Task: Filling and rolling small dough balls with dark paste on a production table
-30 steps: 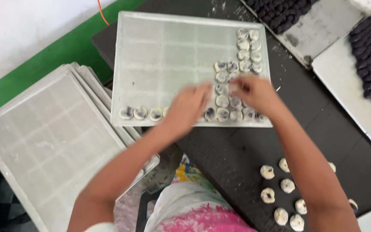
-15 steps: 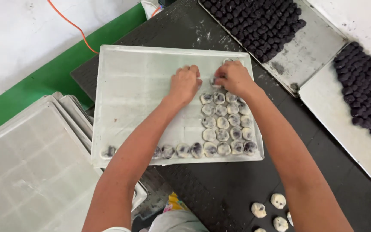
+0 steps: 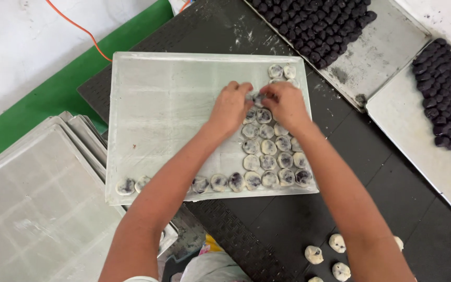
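Observation:
A white plastic-lined tray lies on the dark mat. Pale dough pieces with dark filling stand in rows along its right side and near edge. My left hand and my right hand meet over the upper right of the tray. Their fingertips pinch together on one dough piece between them. Two more dough pieces sit at the tray's far right corner.
A stack of empty white trays lies at the left. Two metal trays with dark purple balls are at the upper right. Loose dough pieces lie on the mat near me. An orange cable crosses the white floor.
Both hands have stayed together over the tray's right side, moving slightly toward its far end along the dough rows. The camera view has shifted, showing more of the tray.

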